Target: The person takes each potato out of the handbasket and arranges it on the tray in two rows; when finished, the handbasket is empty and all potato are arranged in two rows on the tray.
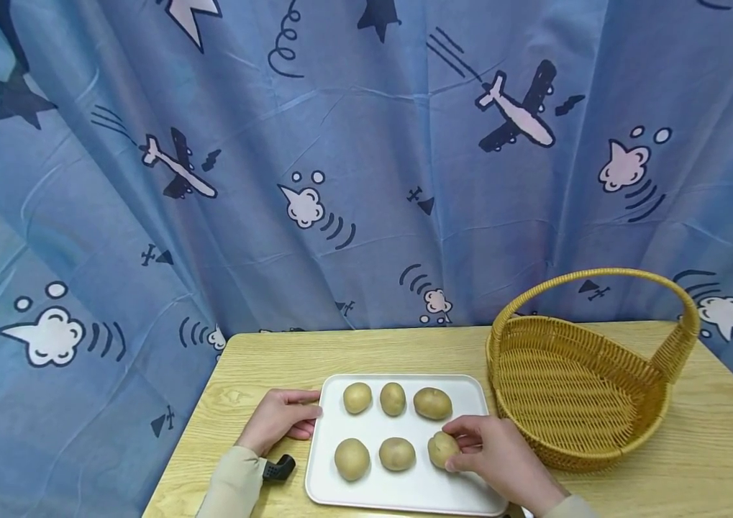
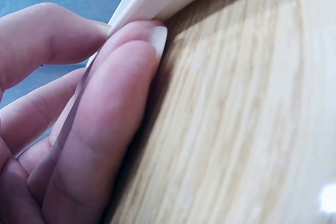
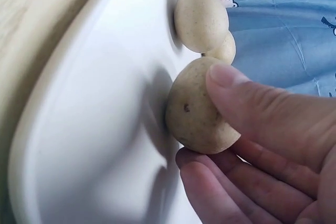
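Note:
A white tray (image 1: 405, 495) lies on the table with several potatoes in two rows. My right hand (image 1: 502, 455) pinches the potato (image 1: 440, 451) at the right of the near row, thumb on one side and fingers on the other. In the right wrist view this potato (image 3: 191, 109) is at or just above the tray's surface; I cannot tell which. Beside it sits another potato (image 1: 397, 454), with a rounder potato (image 1: 352, 459) farther left. At the tray's left edge, my left hand (image 1: 280, 419) grips the rim (image 2: 149, 6) between thumb and fingers.
A yellow woven basket (image 1: 573, 450) with a tall arched handle stands right of the tray, close to its edge. The far row holds three potatoes, one of them a larger oval potato (image 1: 433, 403). Behind the wooden table (image 1: 275, 352) hangs a blue patterned curtain (image 1: 366, 173).

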`<state>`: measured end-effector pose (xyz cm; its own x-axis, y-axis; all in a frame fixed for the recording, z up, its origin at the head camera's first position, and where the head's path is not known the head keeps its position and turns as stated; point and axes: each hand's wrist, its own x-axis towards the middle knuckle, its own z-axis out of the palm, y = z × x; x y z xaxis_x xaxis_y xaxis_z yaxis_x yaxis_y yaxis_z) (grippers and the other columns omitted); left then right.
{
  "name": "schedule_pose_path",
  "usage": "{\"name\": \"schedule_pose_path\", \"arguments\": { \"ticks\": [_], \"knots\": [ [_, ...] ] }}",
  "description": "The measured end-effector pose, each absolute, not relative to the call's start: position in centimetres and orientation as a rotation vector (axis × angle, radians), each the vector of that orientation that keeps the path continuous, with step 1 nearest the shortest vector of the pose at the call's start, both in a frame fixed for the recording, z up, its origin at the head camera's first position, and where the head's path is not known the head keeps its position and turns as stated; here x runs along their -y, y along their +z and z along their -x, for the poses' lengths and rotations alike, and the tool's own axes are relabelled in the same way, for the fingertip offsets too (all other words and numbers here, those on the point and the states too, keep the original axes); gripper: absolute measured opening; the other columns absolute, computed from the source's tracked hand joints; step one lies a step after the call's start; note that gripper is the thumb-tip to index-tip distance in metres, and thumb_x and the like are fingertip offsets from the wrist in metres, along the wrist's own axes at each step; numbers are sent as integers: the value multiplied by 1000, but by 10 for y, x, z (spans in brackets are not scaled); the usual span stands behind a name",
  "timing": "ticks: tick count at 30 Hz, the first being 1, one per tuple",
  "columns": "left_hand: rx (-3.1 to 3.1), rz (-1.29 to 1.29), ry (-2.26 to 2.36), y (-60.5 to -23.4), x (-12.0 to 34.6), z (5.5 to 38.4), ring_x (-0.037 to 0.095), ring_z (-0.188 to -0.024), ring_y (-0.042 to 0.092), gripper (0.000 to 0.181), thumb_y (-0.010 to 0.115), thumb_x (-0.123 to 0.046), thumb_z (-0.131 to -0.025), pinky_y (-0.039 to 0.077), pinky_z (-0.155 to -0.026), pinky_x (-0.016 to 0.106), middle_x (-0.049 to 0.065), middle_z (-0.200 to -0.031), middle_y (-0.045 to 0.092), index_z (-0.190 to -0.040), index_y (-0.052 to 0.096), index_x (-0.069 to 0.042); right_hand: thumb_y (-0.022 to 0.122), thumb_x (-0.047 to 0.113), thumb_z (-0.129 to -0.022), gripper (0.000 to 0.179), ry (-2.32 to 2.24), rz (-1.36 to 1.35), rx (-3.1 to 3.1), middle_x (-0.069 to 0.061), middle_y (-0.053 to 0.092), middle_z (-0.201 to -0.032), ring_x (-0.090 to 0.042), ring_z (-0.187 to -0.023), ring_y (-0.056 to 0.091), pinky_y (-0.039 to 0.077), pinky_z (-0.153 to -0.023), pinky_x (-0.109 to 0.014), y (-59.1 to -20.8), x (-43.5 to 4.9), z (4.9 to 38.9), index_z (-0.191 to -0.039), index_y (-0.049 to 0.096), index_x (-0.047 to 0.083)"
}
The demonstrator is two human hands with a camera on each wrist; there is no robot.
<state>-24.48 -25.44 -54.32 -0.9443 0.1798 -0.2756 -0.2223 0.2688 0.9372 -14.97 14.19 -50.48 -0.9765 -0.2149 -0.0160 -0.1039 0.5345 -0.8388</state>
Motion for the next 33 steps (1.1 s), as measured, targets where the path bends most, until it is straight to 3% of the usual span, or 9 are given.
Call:
{"name": "schedule_pose_path", "arguments": {
  "ticks": [10,33],
  "knots": [
    [-2218,43,1719,-542,254,245,13,-67,76,51,87,-24,-92,69,-66,30,8,-86,81,-137,74,-4,98,15,-73,47,-1432,281,-2671,-3,81,-105,-14,-92,75,67,-80,-28,-503,-141,149,-115,80,7],
    [-2230,32,1720,-541,248,243,12,-68,74,50,86,-22,-92,69,-67,29,7,-86,79,-138,74,-4,99,24,-75,52,-1371,289,-2678,-2,79,-105,-15,-94,73,64,-81,-27,-501,-148,151,-120,79,6]
  ]
}}
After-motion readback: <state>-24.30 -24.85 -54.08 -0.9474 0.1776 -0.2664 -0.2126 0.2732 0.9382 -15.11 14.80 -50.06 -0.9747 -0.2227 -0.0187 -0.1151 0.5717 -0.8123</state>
